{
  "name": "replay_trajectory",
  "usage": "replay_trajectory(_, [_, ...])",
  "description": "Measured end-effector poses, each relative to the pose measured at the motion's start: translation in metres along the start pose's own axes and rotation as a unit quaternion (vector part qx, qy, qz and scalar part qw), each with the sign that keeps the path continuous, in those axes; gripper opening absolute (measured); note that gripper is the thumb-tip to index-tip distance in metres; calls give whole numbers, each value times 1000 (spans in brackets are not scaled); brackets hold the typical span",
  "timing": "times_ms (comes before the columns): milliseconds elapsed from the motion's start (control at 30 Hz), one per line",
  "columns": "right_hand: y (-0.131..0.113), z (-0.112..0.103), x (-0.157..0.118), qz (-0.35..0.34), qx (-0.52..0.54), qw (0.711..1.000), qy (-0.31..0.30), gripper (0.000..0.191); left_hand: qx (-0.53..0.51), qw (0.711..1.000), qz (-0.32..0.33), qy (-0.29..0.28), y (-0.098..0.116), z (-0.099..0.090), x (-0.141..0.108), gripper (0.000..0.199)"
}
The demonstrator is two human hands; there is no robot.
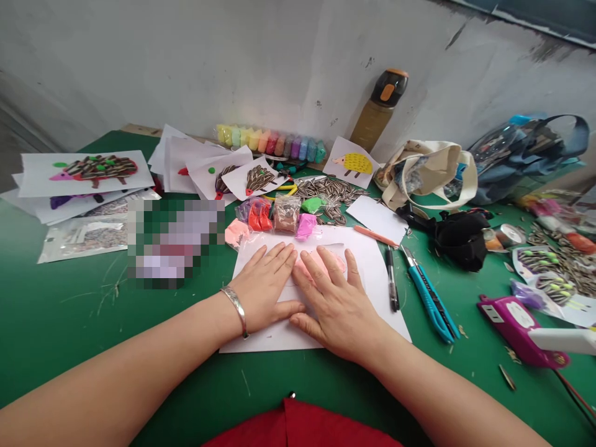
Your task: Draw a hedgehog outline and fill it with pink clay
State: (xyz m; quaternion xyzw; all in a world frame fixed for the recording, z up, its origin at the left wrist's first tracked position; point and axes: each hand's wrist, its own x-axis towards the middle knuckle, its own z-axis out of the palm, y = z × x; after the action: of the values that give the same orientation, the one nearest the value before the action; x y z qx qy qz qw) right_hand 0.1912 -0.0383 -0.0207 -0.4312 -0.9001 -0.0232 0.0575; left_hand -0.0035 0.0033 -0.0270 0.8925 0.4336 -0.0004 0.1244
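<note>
My left hand [264, 287] lies flat on a white sheet of paper [379, 292], its fingers stretched forward. Beside it my right hand [338, 298] rests with spread fingers over a flat patch of pink modelling clay [321, 262]. The fingers cover part of that patch. Both thumbs nearly meet in the middle of the paper. Just beyond the fingertips sit small bags of clay: a red one [259, 215], a brown one [286, 214], a magenta one [306, 226] and a green lump [313, 205].
A black pen [392, 279] and a teal utility knife [431, 298] lie right of the paper. Farther right is a purple glue gun [521, 332]. Sunflower seeds [333, 192] are heaped behind. Seed hedgehog pictures [100, 171] are stacked left. A bottle [379, 108] leans against the wall.
</note>
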Motion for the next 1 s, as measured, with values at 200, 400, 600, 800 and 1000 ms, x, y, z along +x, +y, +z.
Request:
replay_trajectory(200, [4,0,-1,15,0,1000,-7,71,12,999,-10,-27,1,-3,1,89])
replay_trajectory(400, [3,-2,1,12,12,1000,-12,75,12,1000,-6,-23,2,-4,0,88])
replay_trajectory(600, [4,-2,1,16,14,999,-24,74,22,999,-5,-29,1,-4,1,88])
replay_trajectory(800, [4,0,-3,15,12,1000,-25,76,11,999,-7,-38,1,-4,1,91])
replay_trajectory(1000, [8,1,-6,9,16,999,-40,76,9,999,-7,-42,1,-5,1,90])
